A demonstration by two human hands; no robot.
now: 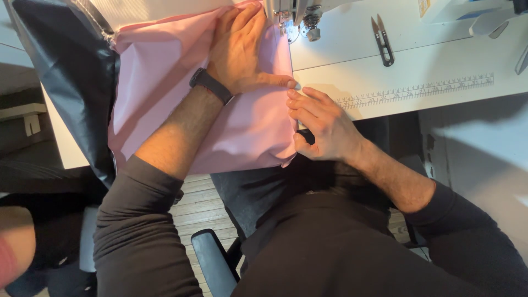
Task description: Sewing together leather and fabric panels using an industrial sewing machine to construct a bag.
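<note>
A pink fabric piece lies spread on the white sewing table, its right edge running under the sewing machine's presser foot at the top. My left hand, with a dark wristband, lies flat on the fabric beside the foot, fingers pointing away and thumb stretched right along the edge. My right hand pinches the fabric's right edge near the table's front, fingers curled around the hem. A dark fabric layer is joined to the pink piece at the left.
Black thread snips lie on the table right of the machine, above a printed ruler strip. Light-coloured objects sit at the top right corner. A black chair armrest and wooden floor show below.
</note>
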